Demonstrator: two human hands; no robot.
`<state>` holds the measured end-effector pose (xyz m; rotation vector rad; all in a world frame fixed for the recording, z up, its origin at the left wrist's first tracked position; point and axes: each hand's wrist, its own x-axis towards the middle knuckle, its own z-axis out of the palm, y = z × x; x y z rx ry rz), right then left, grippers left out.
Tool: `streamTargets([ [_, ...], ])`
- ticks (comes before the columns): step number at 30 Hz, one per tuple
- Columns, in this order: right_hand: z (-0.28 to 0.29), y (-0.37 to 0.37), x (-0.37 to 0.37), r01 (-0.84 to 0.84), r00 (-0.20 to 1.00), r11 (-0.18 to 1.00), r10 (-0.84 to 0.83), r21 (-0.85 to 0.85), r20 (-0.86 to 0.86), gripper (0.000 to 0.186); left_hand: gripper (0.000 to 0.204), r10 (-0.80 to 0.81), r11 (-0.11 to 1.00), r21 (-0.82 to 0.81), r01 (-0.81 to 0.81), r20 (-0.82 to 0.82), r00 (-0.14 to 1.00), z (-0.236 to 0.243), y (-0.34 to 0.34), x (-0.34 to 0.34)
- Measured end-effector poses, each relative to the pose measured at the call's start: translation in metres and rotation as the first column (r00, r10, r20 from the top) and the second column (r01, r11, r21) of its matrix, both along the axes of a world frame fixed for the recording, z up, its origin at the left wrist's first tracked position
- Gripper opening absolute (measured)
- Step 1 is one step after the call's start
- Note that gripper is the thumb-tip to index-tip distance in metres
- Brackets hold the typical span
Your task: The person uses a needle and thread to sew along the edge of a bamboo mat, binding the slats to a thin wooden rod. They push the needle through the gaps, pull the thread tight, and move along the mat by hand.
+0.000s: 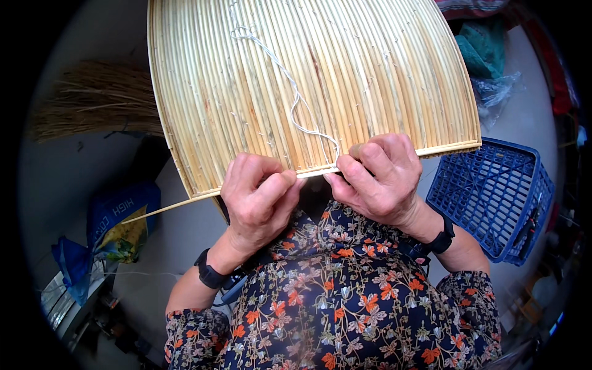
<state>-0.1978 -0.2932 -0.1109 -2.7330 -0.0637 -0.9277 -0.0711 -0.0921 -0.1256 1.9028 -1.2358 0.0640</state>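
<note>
A broad mat of pale straw-coloured stalks (pixel 259 92), laid side by side, spreads out before me with its near edge close to my body. Along that edge runs a thin stalk (pixel 166 207), its free end sticking out to the left past the mat's corner. My left hand (pixel 256 191) is closed, thumb and fingers pinching the stalk against the edge. Just to the right, my right hand (pixel 382 176) pinches the same edge. A loose white cord (pixel 295 102) lies across the mat and runs down to the edge between my hands.
A blue plastic basket (pixel 487 197) stands on the floor to the right. Bundled dry stalks (pixel 98 102) lie at the left, above a blue and yellow bag (pixel 126 216). Green cloth (pixel 481 49) and clear plastic (pixel 493 95) are at the far right.
</note>
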Motion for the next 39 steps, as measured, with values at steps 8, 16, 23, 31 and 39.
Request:
streamTargets([
  [8, -0.004, -0.016, 0.0, -0.078, 0.997, 0.997, 0.078, -0.019, -0.006, 0.022, 0.02, -0.008, 0.998, 0.057, 0.012, -0.071, 0.997, 0.004, -0.008, 0.001],
  [16, 0.002, -0.011, 0.008, -0.047, 0.999, 0.999, 0.047, 0.0, -0.017, 0.02, 0.022, -0.004, 0.999, -0.042, 0.012, 0.172, 0.985, -0.009, -0.009, 0.002],
  [23, 0.005, -0.007, 0.01, -0.035, 0.999, 0.999, 0.035, 0.017, -0.036, 0.02, 0.014, -0.076, 0.997, 0.064, 0.054, 0.432, 0.899, -0.022, -0.007, 0.01],
  [31, 0.012, -0.006, 0.011, -0.033, 0.999, 0.999, 0.033, 0.009, -0.041, 0.02, 0.01, -0.011, 1.0, 0.02, 0.0, 0.536, 0.844, -0.023, -0.018, 0.015],
  [39, 0.061, -0.014, -0.024, -0.206, 0.97, 0.973, 0.189, 0.104, 0.156, 0.035, 0.01, -0.042, 0.999, 0.013, 0.042, 0.56, 0.827, 0.018, -0.016, 0.037],
])
